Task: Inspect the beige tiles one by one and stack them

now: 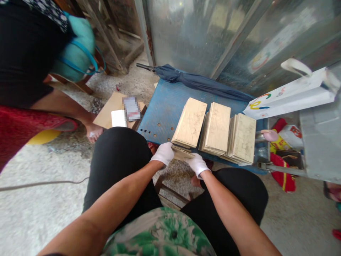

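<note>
Both my hands wear white gloves. My left hand point(163, 153) and my right hand point(196, 164) are closed on the two ends of a small beige flat piece point(181, 153), held between my knees at the near edge of a blue board point(162, 110). Just beyond it lie three stacks of beige flat sheets on the board: a left stack point(190, 122), a middle stack point(216, 128) and a right stack point(242, 138).
A folded dark blue umbrella point(197, 82) lies along the board's far edge. A white paper bag point(290, 94) sits at right above red and yellow packets point(282, 156). Another person in black point(23, 53) bends at left, near cardboard point(112, 110) on the concrete floor.
</note>
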Motion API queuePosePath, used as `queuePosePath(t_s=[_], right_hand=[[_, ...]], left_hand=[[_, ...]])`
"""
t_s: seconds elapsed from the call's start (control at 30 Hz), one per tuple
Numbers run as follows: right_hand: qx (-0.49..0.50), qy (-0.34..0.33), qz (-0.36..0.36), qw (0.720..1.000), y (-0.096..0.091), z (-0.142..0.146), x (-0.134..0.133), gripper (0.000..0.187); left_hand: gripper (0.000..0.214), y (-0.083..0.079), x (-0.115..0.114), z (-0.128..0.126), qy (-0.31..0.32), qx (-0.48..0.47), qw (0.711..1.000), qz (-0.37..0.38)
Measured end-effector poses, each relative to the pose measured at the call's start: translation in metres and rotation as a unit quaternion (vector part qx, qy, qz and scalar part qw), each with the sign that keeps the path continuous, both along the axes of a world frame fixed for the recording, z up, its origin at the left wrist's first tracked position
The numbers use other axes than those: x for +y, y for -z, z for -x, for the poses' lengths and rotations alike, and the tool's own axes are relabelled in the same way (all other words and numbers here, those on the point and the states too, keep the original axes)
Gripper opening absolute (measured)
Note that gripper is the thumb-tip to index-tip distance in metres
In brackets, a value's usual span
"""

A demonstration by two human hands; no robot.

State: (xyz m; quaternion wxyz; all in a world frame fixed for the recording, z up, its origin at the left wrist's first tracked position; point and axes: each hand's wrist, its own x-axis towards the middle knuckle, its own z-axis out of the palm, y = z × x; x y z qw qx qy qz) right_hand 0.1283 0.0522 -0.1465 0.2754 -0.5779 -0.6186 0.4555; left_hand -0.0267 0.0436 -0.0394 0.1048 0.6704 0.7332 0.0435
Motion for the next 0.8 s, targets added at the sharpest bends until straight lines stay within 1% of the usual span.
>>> queuePosePath(t_s=[0.1, 0.23, 0.43, 0.7, 0.8], right_hand=[[0.009, -0.022, 0.009, 1.0, 0.002, -0.004, -0.003, 0.024], [0.017, -0.007, 0.016, 1.0, 0.001, -0.006, -0.004, 0.03], [0.018, -0.01, 0.014, 1.0, -0.001, 0.0, 0.001, 0.03], [-0.014, 0.003, 0.03, 0.999, 0.002, 0.003, 0.009, 0.039], [-0.021, 0.008, 0.036, 0.999, 0.001, 0.005, 0.01, 0.036]], left_hand=[[0.032, 0.009, -0.002, 0.001, 0.029, 0.034, 0.998, 0.037], [0.029, 0.016, -0.002, 0.0, 0.035, 0.053, 0.996, 0.07], [0.032, 0.018, 0.005, 0.0, 0.006, 0.074, 0.995, 0.069], [0.025, 0.023, 0.012, -0.002, -0.028, 0.081, 0.994, 0.065], [0.023, 0.022, 0.013, -0.006, -0.03, 0.083, 0.994, 0.069]])
